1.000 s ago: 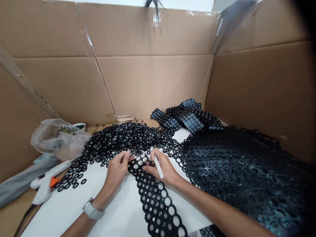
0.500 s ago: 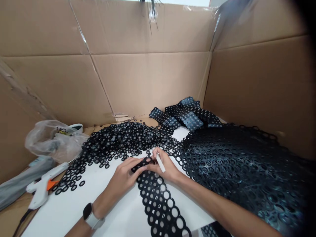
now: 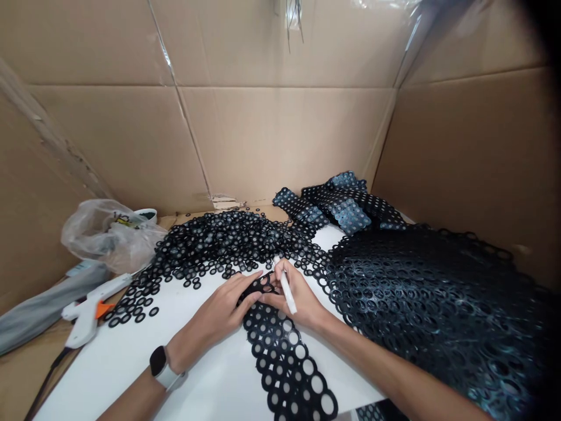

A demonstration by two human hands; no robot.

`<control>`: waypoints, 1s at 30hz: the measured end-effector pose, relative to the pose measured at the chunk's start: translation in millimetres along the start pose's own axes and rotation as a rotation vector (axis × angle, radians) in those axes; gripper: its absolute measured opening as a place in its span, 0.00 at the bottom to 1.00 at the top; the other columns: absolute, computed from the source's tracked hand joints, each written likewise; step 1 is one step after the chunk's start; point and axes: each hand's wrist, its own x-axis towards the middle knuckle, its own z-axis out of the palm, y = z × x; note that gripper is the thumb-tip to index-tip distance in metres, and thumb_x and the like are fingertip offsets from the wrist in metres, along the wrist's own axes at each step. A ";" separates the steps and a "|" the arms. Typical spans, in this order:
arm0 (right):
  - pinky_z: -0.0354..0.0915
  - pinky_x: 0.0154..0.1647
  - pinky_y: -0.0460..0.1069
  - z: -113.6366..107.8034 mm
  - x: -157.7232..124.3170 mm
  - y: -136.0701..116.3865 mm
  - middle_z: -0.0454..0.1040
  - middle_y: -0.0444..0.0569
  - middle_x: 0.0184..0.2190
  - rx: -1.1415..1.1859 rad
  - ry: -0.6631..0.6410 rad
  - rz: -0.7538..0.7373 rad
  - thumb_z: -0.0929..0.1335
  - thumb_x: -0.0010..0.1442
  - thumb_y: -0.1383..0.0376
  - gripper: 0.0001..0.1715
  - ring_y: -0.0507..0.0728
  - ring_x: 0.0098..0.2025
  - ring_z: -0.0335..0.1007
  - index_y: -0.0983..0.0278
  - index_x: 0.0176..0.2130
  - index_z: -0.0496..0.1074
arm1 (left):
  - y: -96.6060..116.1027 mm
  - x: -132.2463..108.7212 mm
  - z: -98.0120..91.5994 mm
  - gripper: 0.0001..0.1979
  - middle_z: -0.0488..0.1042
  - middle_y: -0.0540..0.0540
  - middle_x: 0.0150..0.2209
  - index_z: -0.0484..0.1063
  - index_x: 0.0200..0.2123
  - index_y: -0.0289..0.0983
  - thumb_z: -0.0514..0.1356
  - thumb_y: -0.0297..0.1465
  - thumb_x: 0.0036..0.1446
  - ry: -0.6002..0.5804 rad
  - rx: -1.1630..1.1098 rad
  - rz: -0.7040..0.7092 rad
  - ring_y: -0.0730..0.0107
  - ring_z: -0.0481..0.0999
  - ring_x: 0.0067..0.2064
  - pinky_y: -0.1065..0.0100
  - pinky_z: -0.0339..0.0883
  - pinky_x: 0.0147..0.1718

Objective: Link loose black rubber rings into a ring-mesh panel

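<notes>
A strip of joined black rings (image 3: 284, 362) runs from the near edge of the white board up to my hands, its far end bent upward. My left hand (image 3: 228, 301) is closed on that far end, thumb on the near side and fingers behind. In my right hand (image 3: 298, 292) a white pen-like stick (image 3: 287, 291) lies tilted against the palm. The right fingertips also meet the end of the strip; what they pinch there is too small to make out. A smartwatch (image 3: 163, 365) is on my left wrist.
Loose black rings (image 3: 223, 237) are heaped behind my hands. A large sheet of joined rings (image 3: 416, 292) spreads at right, with folded strips (image 3: 342, 202) behind. A white glue gun (image 3: 90, 316) and a plastic bag (image 3: 114, 234) lie left. Cardboard walls (image 3: 280, 128) enclose the board (image 3: 184, 321).
The camera view has tilted down and turned slightly left. The far end of the strip shows more openly between my hands, and the left fingers have straightened a little.
</notes>
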 end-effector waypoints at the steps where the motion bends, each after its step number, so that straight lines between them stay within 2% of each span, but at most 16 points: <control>1: 0.67 0.39 0.50 0.5 -0.6 -1.5 0.73 0.41 0.39 -0.017 0.000 -0.019 0.79 0.56 0.66 0.25 0.57 0.39 0.71 0.56 0.39 0.60 | 2.5 0.1 0.1 0.24 0.82 0.42 0.63 0.73 0.73 0.49 0.58 0.41 0.79 -0.008 -0.044 -0.021 0.53 0.82 0.62 0.53 0.75 0.64; 4: 0.67 0.39 0.50 0.8 -2.8 -5.8 0.75 0.41 0.39 -0.064 -0.002 -0.067 0.77 0.58 0.68 0.23 0.57 0.39 0.72 0.56 0.40 0.60 | 10.8 2.6 -3.5 0.21 0.81 0.42 0.64 0.78 0.69 0.50 0.57 0.43 0.79 -0.053 -0.212 -0.089 0.51 0.80 0.64 0.52 0.72 0.66; 7: 0.69 0.43 0.52 0.9 -4.7 -8.8 0.75 0.42 0.40 -0.077 -0.029 -0.081 0.76 0.60 0.68 0.22 0.58 0.42 0.74 0.56 0.40 0.59 | 18.2 8.0 -14.1 0.20 0.85 0.40 0.57 0.85 0.61 0.49 0.58 0.47 0.77 -0.128 -0.350 -0.131 0.48 0.81 0.59 0.52 0.74 0.61; 10: 0.69 0.44 0.52 2.4 -4.9 -11.8 0.73 0.41 0.38 -0.096 -0.042 -0.080 0.75 0.60 0.67 0.22 0.58 0.41 0.73 0.55 0.39 0.58 | 23.1 13.8 -25.0 0.22 0.86 0.40 0.48 0.90 0.49 0.46 0.60 0.50 0.75 -0.200 -0.417 -0.157 0.50 0.82 0.51 0.54 0.75 0.57; 12: 0.70 0.44 0.52 3.9 -4.5 -13.9 0.73 0.41 0.38 -0.126 -0.039 -0.084 0.75 0.60 0.67 0.22 0.58 0.42 0.73 0.55 0.39 0.58 | 24.3 16.1 -28.2 0.22 0.85 0.40 0.40 0.90 0.39 0.44 0.64 0.53 0.70 -0.141 -0.441 -0.178 0.51 0.82 0.45 0.55 0.77 0.51; 15: 0.71 0.45 0.53 5.2 -4.1 -15.7 0.74 0.42 0.39 -0.141 -0.037 -0.081 0.75 0.59 0.67 0.22 0.59 0.42 0.74 0.55 0.40 0.58 | 22.9 16.8 -27.9 0.21 0.82 0.42 0.32 0.86 0.30 0.44 0.72 0.55 0.60 0.066 -0.462 -0.205 0.52 0.80 0.38 0.57 0.78 0.42; 16: 0.72 0.45 0.54 5.3 -4.1 -15.7 0.75 0.42 0.39 -0.132 -0.039 -0.075 0.75 0.60 0.67 0.22 0.59 0.43 0.75 0.55 0.40 0.58 | 22.3 16.6 -27.6 0.21 0.82 0.42 0.32 0.86 0.29 0.44 0.72 0.54 0.59 0.081 -0.474 -0.212 0.52 0.80 0.38 0.57 0.78 0.41; 17: 0.72 0.46 0.54 5.2 -4.1 -15.1 0.75 0.42 0.40 -0.117 -0.045 -0.068 0.75 0.60 0.67 0.22 0.60 0.44 0.76 0.55 0.40 0.58 | 21.9 16.4 -27.6 0.20 0.82 0.42 0.32 0.86 0.30 0.43 0.71 0.54 0.61 0.046 -0.488 -0.217 0.51 0.81 0.39 0.57 0.78 0.42; 20: 0.73 0.48 0.55 5.0 -3.9 -11.6 0.78 0.43 0.43 -0.068 -0.063 -0.063 0.75 0.60 0.67 0.23 0.61 0.46 0.79 0.55 0.41 0.57 | 24.6 16.9 -29.7 0.21 0.84 0.39 0.39 0.89 0.34 0.43 0.65 0.51 0.70 -0.153 -0.520 -0.216 0.49 0.82 0.45 0.55 0.77 0.49; 21: 0.74 0.48 0.55 5.2 -3.6 -10.2 0.79 0.43 0.43 -0.059 -0.065 -0.064 0.75 0.60 0.67 0.23 0.61 0.46 0.80 0.54 0.41 0.57 | 26.7 17.6 -30.5 0.21 0.85 0.38 0.41 0.89 0.34 0.44 0.64 0.50 0.71 -0.180 -0.519 -0.215 0.49 0.82 0.47 0.54 0.77 0.50; 24: 0.75 0.48 0.55 7.0 -2.1 -7.8 0.80 0.43 0.42 -0.056 -0.064 -0.075 0.75 0.60 0.67 0.24 0.61 0.47 0.82 0.54 0.41 0.56 | 31.6 20.0 -30.9 0.20 0.85 0.38 0.43 0.89 0.35 0.44 0.64 0.49 0.71 -0.157 -0.501 -0.219 0.47 0.82 0.49 0.53 0.77 0.52; 26: 0.75 0.49 0.55 8.3 -0.5 -7.6 0.80 0.43 0.42 -0.063 -0.065 -0.083 0.74 0.59 0.67 0.24 0.62 0.48 0.83 0.54 0.41 0.55 | 27.8 20.7 -30.8 0.20 0.86 0.38 0.44 0.89 0.34 0.45 0.63 0.49 0.72 -0.187 -0.486 -0.226 0.47 0.82 0.50 0.52 0.76 0.54; 29: 0.74 0.49 0.54 5.4 3.3 -6.1 0.81 0.42 0.42 -0.130 -0.051 -0.084 0.73 0.59 0.68 0.23 0.61 0.46 0.83 0.54 0.42 0.56 | 4.6 18.0 -38.7 0.19 0.87 0.39 0.45 0.89 0.36 0.44 0.67 0.51 0.68 -0.165 -0.443 -0.289 0.46 0.83 0.51 0.51 0.77 0.55; 30: 0.73 0.48 0.53 2.5 5.0 -4.3 0.81 0.41 0.41 -0.166 -0.033 -0.082 0.73 0.58 0.69 0.23 0.60 0.45 0.82 0.54 0.42 0.56 | -6.6 16.5 -44.8 0.18 0.87 0.39 0.45 0.89 0.37 0.44 0.70 0.52 0.64 -0.076 -0.418 -0.327 0.45 0.84 0.49 0.51 0.78 0.53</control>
